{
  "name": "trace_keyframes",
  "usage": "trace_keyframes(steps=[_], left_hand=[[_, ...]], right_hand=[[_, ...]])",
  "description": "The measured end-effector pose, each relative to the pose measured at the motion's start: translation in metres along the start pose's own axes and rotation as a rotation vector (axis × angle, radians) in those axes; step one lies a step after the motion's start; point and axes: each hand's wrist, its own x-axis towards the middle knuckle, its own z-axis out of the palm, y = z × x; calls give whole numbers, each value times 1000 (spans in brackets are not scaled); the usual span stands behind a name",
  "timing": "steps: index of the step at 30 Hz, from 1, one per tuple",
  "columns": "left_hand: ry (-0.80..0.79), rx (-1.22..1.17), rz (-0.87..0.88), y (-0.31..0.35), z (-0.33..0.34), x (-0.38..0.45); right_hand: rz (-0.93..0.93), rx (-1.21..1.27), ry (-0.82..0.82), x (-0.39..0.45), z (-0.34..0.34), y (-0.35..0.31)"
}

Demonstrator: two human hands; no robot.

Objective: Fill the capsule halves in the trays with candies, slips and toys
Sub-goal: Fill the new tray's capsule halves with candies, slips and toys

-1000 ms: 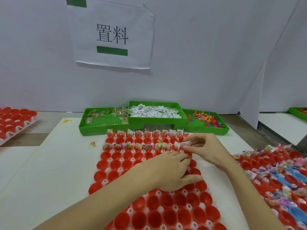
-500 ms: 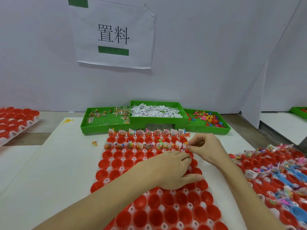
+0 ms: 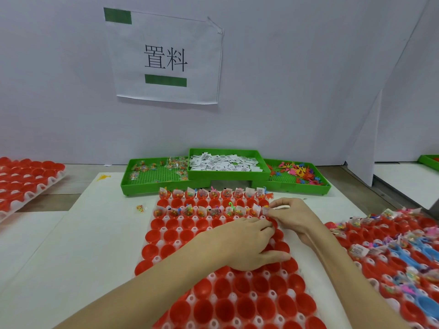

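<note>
A white tray of red capsule halves (image 3: 171,236) lies in front of me. Its two far rows hold candy packets, slips and small toys; the nearer rows are bare. My right hand (image 3: 293,217) pinches a small white slip (image 3: 265,211) at the right end of the second row. My left hand (image 3: 247,243) rests palm down on the tray's middle with fingers curled under; whether anything is inside it is hidden. Behind the tray stand green trays of candies (image 3: 152,179), slips (image 3: 225,162) and toys (image 3: 297,173).
A filled tray with red and blue halves (image 3: 392,248) lies at the right. Another tray of red halves (image 3: 23,179) sits far left. A stray candy packet (image 3: 140,208) and a yellow toy (image 3: 103,178) lie on the white mat. A wall with a paper sign stands behind.
My right hand has shifted slightly left and down with the slip, onto the end capsule of the second row. My left hand has stayed in place.
</note>
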Motion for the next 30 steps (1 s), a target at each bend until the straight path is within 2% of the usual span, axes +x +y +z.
trace_keyframes(steps=[7,13,16,18,20,22,25,27,30], left_hand=[[35,-2,5,-1,-7,1],[245,-181,20,-32,-16,-13],[464,-211,-105,-77,-24,-25],[608,-236,-264,-121,-27,-33],[672,-234,-474,-169,-27,-43],[647,-184,-653,-216,-25,-56],[456,-144,-797,-265,-16,-77],[351,-135,-790,-279,-13,-83],[337,-133,-731,-285,-13,-80]], right_hand=[[66,94,-61,-1,-3,-8],[-95,56,20,-10,-8,-12],[-163,10,35,-15,-5,-12],[-211,-28,51,-17,-2,-12],[-251,-54,66,-19,0,-13],[-274,-63,76,-20,1,-15],[-300,-90,91,-22,2,-16],[-311,-103,96,-23,3,-16],[-320,-128,106,-24,4,-16]])
